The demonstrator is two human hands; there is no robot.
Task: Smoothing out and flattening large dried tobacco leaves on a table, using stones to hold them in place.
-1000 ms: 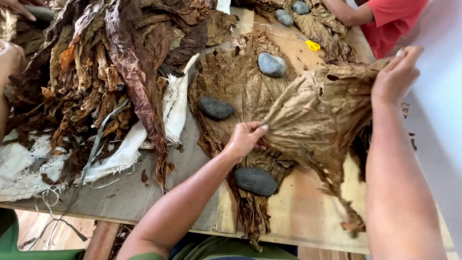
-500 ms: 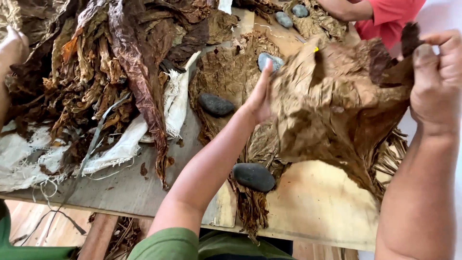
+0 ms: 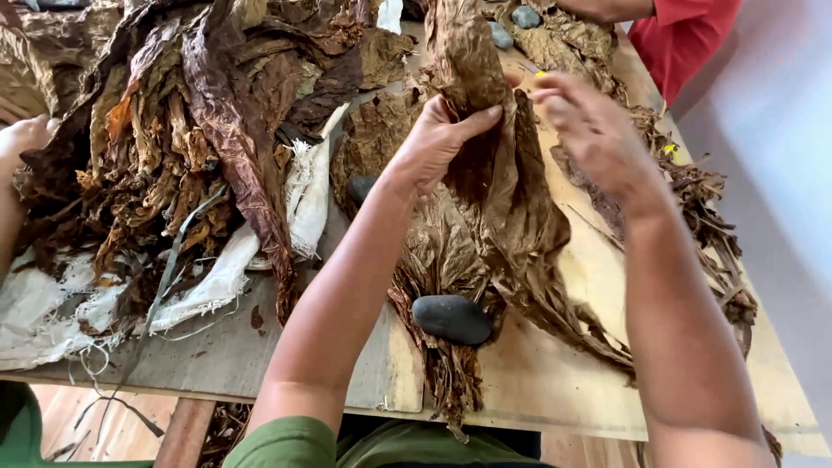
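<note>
Your left hand [image 3: 438, 139] pinched the dried leaf [image 3: 494, 173], thin and brittle-looking; your right hand [image 3: 589, 130] hovered beside it, fingers loosely spread.

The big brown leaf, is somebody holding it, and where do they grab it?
Yes. The left hand pinches the big dried brown leaf near its top, lifted off the wooden board. The right hand is beside it, fingers open.

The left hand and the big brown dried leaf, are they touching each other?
Touching. The head view shows the left hand closed around the lifted brown leaf, thumb across its front, no gap between them.
</note>
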